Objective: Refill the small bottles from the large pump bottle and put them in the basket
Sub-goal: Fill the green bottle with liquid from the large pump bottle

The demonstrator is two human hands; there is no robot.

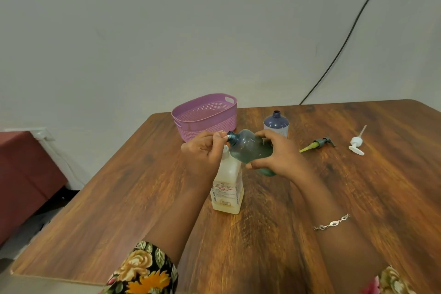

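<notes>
One green bottle [253, 150], tilted, in right hand [284, 157]

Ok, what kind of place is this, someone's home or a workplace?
Likely a room in a home, possibly a small office: a wood-grain table by a bare wall, a lilac plastic basket on it, what looks like a dark red seat and a black cable down the wall.

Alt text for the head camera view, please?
A right hand holds a teal bottle tilted, neck at the pump of a large bottle; the left hand grips the pump. Behind on the table stand a purple basket and an open blue bottle; two loose pump heads lie at right.
</notes>
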